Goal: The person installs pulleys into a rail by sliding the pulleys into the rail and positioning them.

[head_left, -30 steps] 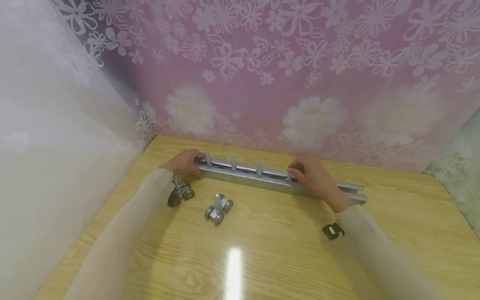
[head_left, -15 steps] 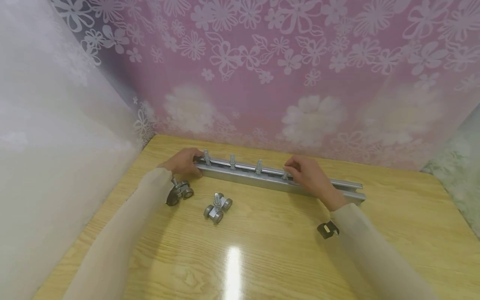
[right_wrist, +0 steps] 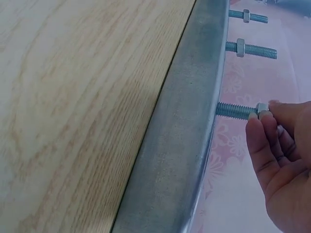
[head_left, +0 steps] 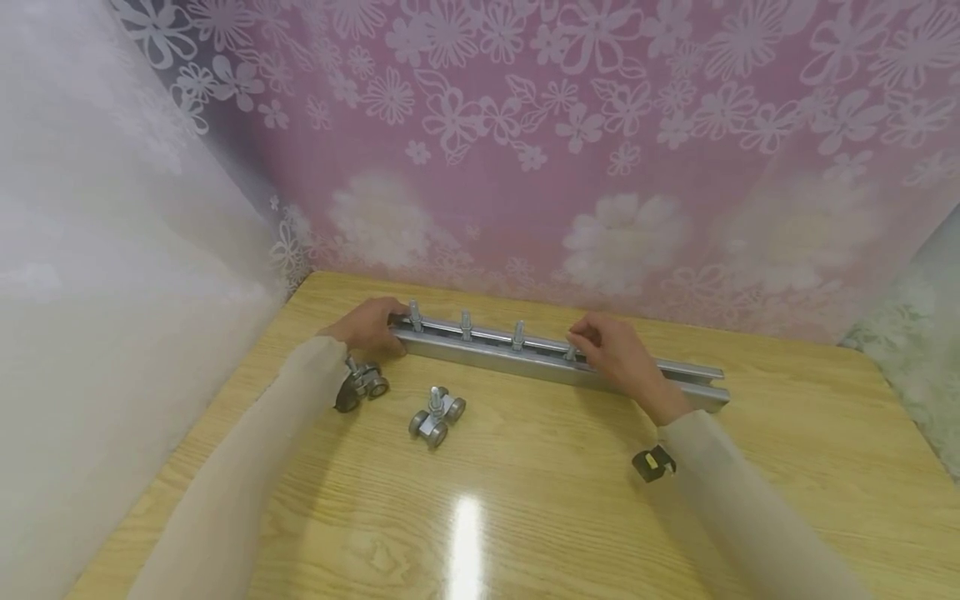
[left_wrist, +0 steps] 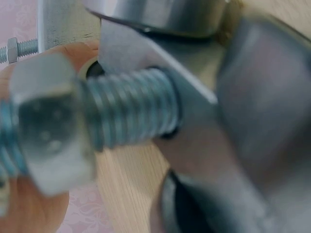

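Observation:
A metal channel rail (head_left: 487, 353) lies along the back of the table, its slot facing up. Several threaded bolts with nuts stand up from that slot. At the rail's left end my left hand (head_left: 371, 323) grips it between thumb and fingers. My right hand (head_left: 618, 352) pinches the nut (right_wrist: 262, 108) on the rightmost bolt (right_wrist: 235, 110) with fingertips and thumb. What sits under the bolts inside the channel is hidden. A loose four-wheeled roller (head_left: 437, 417) with an upright bolt rests in front of the rail.
Another wheeled roller (head_left: 367, 381) sits beside the left wrist, partly covered by the sleeve; a roller's bolt and nut (left_wrist: 51, 124) fill the left wrist view. A patterned curtain (head_left: 480, 208) hangs behind the wooden table (head_left: 540, 500).
My right hand has shifted slightly left along the rail, and the rightmost bolt with it. The left hand keeps its place on the rail's end.

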A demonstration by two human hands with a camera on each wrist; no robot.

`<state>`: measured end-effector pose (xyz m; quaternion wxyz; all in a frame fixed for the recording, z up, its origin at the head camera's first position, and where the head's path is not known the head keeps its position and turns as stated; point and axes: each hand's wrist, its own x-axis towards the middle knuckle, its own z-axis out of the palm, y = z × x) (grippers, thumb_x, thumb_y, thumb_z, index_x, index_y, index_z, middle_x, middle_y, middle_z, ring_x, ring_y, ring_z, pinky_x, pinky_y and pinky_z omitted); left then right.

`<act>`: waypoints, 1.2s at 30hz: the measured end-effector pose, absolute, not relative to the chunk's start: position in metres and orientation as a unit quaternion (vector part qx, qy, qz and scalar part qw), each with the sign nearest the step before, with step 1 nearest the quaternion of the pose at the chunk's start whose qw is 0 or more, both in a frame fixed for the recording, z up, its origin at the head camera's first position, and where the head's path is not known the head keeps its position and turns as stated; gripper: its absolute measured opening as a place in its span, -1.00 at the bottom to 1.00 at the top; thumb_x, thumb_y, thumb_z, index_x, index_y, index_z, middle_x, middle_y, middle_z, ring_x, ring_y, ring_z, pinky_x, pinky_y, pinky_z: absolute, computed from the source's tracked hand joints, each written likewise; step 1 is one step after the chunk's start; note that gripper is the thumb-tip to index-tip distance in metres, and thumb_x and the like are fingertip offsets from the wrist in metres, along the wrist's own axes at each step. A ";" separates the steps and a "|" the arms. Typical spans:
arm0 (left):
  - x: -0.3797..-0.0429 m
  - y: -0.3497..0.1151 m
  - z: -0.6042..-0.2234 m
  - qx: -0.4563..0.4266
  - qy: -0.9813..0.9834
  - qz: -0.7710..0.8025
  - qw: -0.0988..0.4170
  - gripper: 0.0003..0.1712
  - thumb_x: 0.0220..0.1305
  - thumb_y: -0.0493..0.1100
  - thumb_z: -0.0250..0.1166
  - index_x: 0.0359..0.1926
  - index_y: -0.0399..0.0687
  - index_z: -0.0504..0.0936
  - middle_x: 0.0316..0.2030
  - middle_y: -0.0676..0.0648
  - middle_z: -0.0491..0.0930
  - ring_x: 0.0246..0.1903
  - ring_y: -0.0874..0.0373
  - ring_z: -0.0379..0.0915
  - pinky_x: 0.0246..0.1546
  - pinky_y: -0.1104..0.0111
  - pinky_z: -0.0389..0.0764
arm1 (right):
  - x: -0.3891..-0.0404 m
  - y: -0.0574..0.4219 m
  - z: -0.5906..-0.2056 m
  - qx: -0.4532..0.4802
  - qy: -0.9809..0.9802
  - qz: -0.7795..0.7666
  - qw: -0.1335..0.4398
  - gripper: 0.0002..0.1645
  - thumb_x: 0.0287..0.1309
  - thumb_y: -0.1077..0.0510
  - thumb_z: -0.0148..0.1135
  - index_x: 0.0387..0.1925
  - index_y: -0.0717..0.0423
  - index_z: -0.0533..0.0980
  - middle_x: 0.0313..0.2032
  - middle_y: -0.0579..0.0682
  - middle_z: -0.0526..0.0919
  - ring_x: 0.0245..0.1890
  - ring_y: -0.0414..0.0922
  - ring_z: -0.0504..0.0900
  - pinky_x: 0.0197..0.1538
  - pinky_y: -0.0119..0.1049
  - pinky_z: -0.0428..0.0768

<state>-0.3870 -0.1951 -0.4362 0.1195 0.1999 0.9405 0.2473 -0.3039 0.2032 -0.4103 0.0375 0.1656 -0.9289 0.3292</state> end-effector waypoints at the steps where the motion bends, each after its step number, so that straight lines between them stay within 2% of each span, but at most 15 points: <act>1: -0.387 -0.195 -0.436 0.200 0.941 0.247 0.120 -0.14 -0.12 -0.24 0.52 0.26 -0.26 0.39 0.11 -0.20 0.47 0.06 -0.06 0.39 0.14 0.09 0.39 | -0.304 0.204 -0.411 0.166 -0.929 0.328 0.037 -0.80 0.30 0.12 0.16 -0.16 0.18 0.55 -0.31 0.07 0.65 -0.40 -0.12 0.55 -0.35 -0.21 0.55; 11: -0.387 -0.195 -0.438 0.204 0.940 0.246 0.124 -0.13 -0.10 -0.24 0.51 0.28 -0.28 0.37 0.12 -0.21 0.46 0.05 -0.06 0.39 0.14 0.09 0.39 | -0.303 0.205 -0.415 0.169 -0.927 0.334 0.035 -0.77 0.31 0.07 0.15 -0.15 0.15 0.55 -0.36 0.05 0.63 -0.45 -0.12 0.52 -0.38 -0.20 0.52; 14: -0.386 -0.194 -0.438 0.202 0.940 0.244 0.125 -0.14 -0.10 -0.24 0.51 0.28 -0.27 0.38 0.13 -0.21 0.46 0.06 -0.06 0.38 0.15 0.10 0.38 | -0.301 0.205 -0.415 0.178 -0.927 0.329 0.036 -0.58 0.34 -0.04 0.09 0.04 0.18 0.47 -0.40 0.05 0.61 -0.49 -0.12 0.50 -0.37 -0.19 0.51; 18: -0.384 -0.196 -0.437 0.202 0.939 0.247 0.128 -0.13 -0.10 -0.24 0.51 0.28 -0.27 0.37 0.15 -0.22 0.44 0.08 -0.07 0.37 0.14 0.09 0.39 | -0.294 0.202 -0.410 0.184 -0.924 0.332 0.038 -0.30 0.36 -0.22 -0.05 0.29 0.17 0.27 -0.43 0.05 0.55 -0.55 -0.11 0.45 -0.42 -0.18 0.47; 21: -0.384 -0.198 -0.436 0.202 0.939 0.249 0.124 -0.12 -0.11 -0.24 0.50 0.29 -0.28 0.37 0.15 -0.23 0.44 0.07 -0.08 0.38 0.12 0.08 0.41 | -0.286 0.194 -0.401 0.204 -0.916 0.340 0.068 -0.36 0.37 -0.20 -0.07 0.27 0.13 0.31 -0.46 0.01 0.53 -0.57 -0.11 0.40 -0.47 -0.19 0.42; 26: -0.386 -0.200 -0.436 0.206 0.939 0.247 0.119 -0.13 -0.12 -0.24 0.51 0.28 -0.27 0.38 0.13 -0.21 0.46 0.04 -0.06 0.39 0.10 0.11 0.42 | -0.271 0.171 -0.393 0.275 -0.889 0.347 0.112 -0.64 0.39 0.00 0.02 0.07 0.10 0.50 -0.51 -0.13 0.50 -0.60 -0.18 0.36 -0.53 -0.28 0.39; 30: -0.387 -0.198 -0.438 0.209 0.938 0.248 0.124 -0.13 -0.10 -0.23 0.51 0.29 -0.26 0.37 0.14 -0.20 0.45 0.06 -0.05 0.38 0.12 0.10 0.41 | -0.260 0.151 -0.396 0.328 -0.876 0.345 0.076 -0.72 0.39 0.05 0.03 0.03 0.02 0.52 -0.40 -0.20 0.52 -0.57 -0.24 0.36 -0.52 -0.34 0.41; 36: -0.387 -0.196 -0.436 0.201 0.938 0.253 0.126 -0.12 -0.10 -0.23 0.52 0.29 -0.25 0.37 0.13 -0.20 0.45 0.05 -0.05 0.38 0.13 0.10 0.40 | -0.248 0.118 -0.401 0.375 -0.866 0.330 -0.009 -0.64 0.39 -0.02 0.01 0.10 -0.01 0.49 -0.24 -0.22 0.51 -0.45 -0.26 0.45 -0.44 -0.36 0.51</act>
